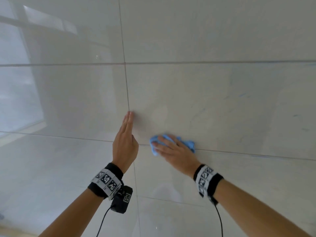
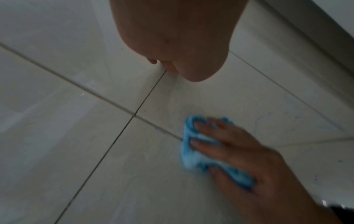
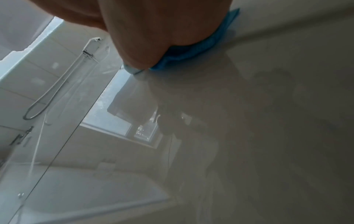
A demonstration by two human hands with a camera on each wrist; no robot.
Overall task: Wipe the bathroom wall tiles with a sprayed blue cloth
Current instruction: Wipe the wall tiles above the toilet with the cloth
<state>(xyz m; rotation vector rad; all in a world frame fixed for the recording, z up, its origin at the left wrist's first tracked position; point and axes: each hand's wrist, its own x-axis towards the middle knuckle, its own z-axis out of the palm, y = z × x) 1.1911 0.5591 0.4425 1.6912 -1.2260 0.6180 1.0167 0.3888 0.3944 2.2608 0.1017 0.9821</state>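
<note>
Glossy pale wall tiles (image 1: 213, 93) with thin grout lines fill the head view. My right hand (image 1: 172, 151) lies flat on a crumpled blue cloth (image 1: 187, 143) and presses it to the wall, right on a horizontal grout line. In the left wrist view its spread fingers (image 2: 220, 133) lie over the blue cloth (image 2: 191, 159). The right wrist view shows the cloth (image 3: 191, 53) bunched under the palm (image 3: 162, 30). My left hand (image 1: 127, 134) stands edge-on to the left of the cloth, fingers straight and together, tips at the wall near a vertical grout line. It holds nothing.
Faint blue streaks (image 1: 242, 95) mark the tile to the right of the cloth. A glass shower screen (image 3: 57, 136), a shower hose (image 3: 53, 94) and a white bathtub (image 3: 86, 189) lie to the left. A bright window reflection (image 1: 15, 82) covers the left tiles.
</note>
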